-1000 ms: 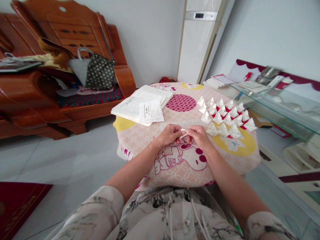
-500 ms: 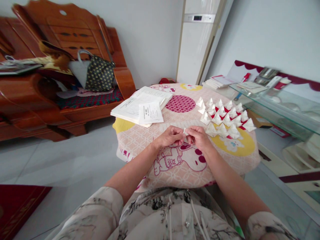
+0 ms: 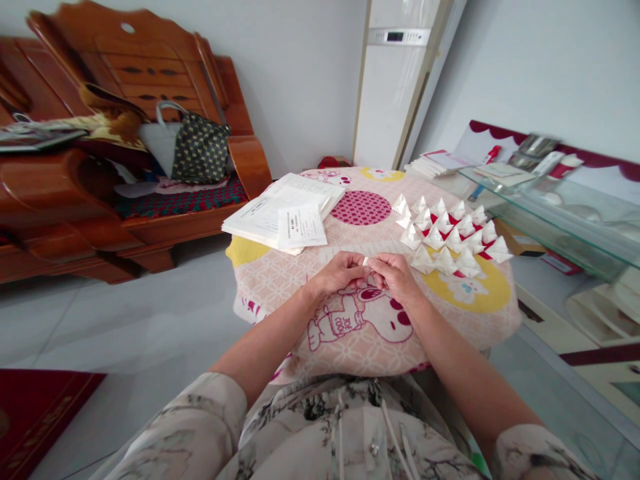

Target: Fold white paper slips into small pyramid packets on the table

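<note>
Between my fingertips is a small folded piece of white paper (image 3: 366, 261), mostly hidden by the fingers. My left hand (image 3: 344, 272) is closed in a pinch on its left side. From the right, my right hand (image 3: 393, 272) pinches the same paper, its fingers nearly meeting the left ones. Both hands are just above the patterned tablecloth (image 3: 280, 287). Several pointed white folded-paper shapes (image 3: 443, 240) stand in rows to the right of my hands. A stack of printed sheets (image 3: 260, 213) lies beyond my left hand, with a smaller printed slip (image 3: 301, 225) on top.
A glass shelf (image 3: 565, 207) with metal bowls (image 3: 537, 148) and papers adjoins the table's right side. More papers (image 3: 435, 163) are piled at the far right edge. A wooden bench (image 3: 150, 87) holding a patterned bag (image 3: 201, 147) stands to the left.
The fingers of my right hand have shifted slightly left and closer to the left ones. The small paper has turned a little between them. Everything else is unmoved.
</note>
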`<state>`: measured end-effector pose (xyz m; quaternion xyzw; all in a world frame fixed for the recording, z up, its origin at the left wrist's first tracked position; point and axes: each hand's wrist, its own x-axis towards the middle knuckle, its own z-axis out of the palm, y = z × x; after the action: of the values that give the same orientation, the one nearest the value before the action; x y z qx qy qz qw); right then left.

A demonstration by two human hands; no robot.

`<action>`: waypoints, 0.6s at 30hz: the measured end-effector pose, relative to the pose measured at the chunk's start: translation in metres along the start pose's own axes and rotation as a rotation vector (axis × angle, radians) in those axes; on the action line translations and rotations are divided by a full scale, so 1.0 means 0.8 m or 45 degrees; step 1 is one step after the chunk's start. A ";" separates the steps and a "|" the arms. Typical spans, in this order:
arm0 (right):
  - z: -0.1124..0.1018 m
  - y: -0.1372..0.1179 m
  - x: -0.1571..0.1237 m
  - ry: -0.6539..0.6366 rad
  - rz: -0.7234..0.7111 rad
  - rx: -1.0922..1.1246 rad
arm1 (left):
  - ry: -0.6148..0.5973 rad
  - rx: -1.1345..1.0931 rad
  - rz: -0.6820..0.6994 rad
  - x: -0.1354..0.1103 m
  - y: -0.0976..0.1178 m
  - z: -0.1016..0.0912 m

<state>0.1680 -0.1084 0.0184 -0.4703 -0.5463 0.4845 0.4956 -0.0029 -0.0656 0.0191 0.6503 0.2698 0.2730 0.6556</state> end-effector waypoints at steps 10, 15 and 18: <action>0.000 0.006 0.004 0.001 -0.053 -0.122 | 0.017 -0.012 -0.025 0.002 -0.003 0.004; -0.003 0.011 0.006 0.015 -0.078 -0.161 | 0.094 0.069 0.017 0.003 -0.005 0.001; -0.004 0.011 0.006 0.065 -0.103 -0.155 | 0.122 0.079 0.046 0.003 -0.007 0.001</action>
<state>0.1712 -0.1028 0.0102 -0.4892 -0.5806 0.4178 0.4991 -0.0007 -0.0648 0.0139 0.6613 0.2976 0.3070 0.6163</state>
